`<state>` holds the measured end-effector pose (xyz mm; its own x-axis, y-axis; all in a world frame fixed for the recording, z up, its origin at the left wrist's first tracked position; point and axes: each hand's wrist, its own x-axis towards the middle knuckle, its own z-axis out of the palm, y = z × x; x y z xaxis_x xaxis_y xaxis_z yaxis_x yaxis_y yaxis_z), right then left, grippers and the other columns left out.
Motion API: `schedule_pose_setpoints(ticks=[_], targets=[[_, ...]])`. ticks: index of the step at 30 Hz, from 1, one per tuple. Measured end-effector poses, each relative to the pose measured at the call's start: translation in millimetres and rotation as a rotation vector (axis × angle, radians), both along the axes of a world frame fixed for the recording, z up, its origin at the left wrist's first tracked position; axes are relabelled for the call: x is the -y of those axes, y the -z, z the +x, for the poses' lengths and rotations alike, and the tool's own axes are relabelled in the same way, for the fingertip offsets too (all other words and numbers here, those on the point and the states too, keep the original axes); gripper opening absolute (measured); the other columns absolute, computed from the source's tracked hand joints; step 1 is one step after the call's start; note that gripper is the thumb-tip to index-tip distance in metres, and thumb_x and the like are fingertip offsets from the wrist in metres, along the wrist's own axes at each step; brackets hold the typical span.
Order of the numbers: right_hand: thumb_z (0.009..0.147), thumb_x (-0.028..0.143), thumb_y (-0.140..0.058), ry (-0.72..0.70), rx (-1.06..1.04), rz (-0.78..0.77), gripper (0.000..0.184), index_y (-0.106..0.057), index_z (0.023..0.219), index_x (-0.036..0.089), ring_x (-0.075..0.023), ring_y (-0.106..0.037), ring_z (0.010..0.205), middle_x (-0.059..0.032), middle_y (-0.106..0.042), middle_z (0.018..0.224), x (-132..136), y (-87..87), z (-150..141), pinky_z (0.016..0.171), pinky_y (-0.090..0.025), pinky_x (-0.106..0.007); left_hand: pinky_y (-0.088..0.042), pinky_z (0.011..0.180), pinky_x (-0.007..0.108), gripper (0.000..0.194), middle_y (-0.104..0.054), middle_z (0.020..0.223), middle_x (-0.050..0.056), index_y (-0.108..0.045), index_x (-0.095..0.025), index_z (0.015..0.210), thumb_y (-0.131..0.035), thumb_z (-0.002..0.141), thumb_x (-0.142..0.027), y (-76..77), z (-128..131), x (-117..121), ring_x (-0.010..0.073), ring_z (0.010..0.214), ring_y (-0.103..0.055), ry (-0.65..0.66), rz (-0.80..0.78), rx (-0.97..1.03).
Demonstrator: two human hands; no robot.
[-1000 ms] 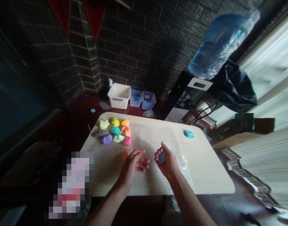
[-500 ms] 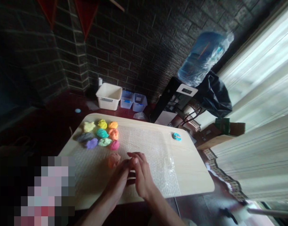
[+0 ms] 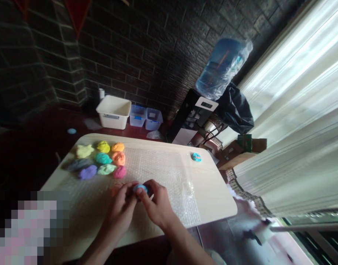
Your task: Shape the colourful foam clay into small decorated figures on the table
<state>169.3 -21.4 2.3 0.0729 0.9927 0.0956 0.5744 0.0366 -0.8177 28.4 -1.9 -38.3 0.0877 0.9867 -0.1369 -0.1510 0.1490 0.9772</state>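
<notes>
At the lower centre of the frame, both bare hands meet over a table (image 3: 217, 195), pinching a small light-blue piece of modelling clay (image 3: 141, 188) between them. The right hand (image 3: 157, 202) lays its thumb across the near face of the piece, its fingers bent behind; the left hand (image 3: 124, 198) closes on the left edge with curled fingers, their exact contact partly hidden. Beneath the hands, a sheet of bubble wrap (image 3: 157, 163) covers the middle of the tabletop. Partly screened by the left hand, a peach lump (image 3: 115, 188) rests on the wrap. Left of centre, a cluster of soft lumps comprises pale yellow (image 3: 84, 151), bright yellow, light orange, teal (image 3: 103, 158), orange, grey (image 3: 78, 165), purple (image 3: 87, 172), pale green and pink (image 3: 120, 172). Right of centre, near the table's far edge, lies a turquoise disc (image 3: 196, 157) with an orange mark, well apart from the cluster. Beyond the table stand a white basket (image 3: 113, 119), two translucent bins and, at upper right, a water dispenser (image 3: 192, 117) bearing a blue bottle (image 3: 220, 68)
</notes>
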Motion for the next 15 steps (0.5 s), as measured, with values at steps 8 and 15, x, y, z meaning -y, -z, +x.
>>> schedule_pose_setpoints(ticks=[8, 15], targets=[[0.105, 0.055, -0.046, 0.011, 0.072, -0.041, 0.052, -0.059, 0.069, 0.02, -0.0157, -0.059, 0.057, -0.0029, -0.065, 0.063, 0, -1.6, -2, 0.056, -0.036, -0.026, -0.054, 0.074, 0.032, 0.025, -0.073, 0.085, 0.007, -0.077, -0.016, 0.093, -0.081, 0.079, -0.036, -17.0, 7, 4, 0.0214, 0.076, -0.067, 0.122, -0.044, 0.201], [0.095, 0.072, -0.052, 0.038, -0.414, -0.149, 0.066, -0.056, 0.056, 0.019, -0.0112, -0.042, 0.042, 0.0001, -0.05, 0.046, -5, -0.6, -4, 0.041, -0.028, -0.025, -0.048, 0.067, 0.027, 0.028, -0.067, 0.073, 0.006, -0.075, -0.012, 0.08, -0.081, 0.081, -0.039, -25.0, 5, 1, 0.0153, 0.069, -0.06, 0.224, -0.162, 0.466]])
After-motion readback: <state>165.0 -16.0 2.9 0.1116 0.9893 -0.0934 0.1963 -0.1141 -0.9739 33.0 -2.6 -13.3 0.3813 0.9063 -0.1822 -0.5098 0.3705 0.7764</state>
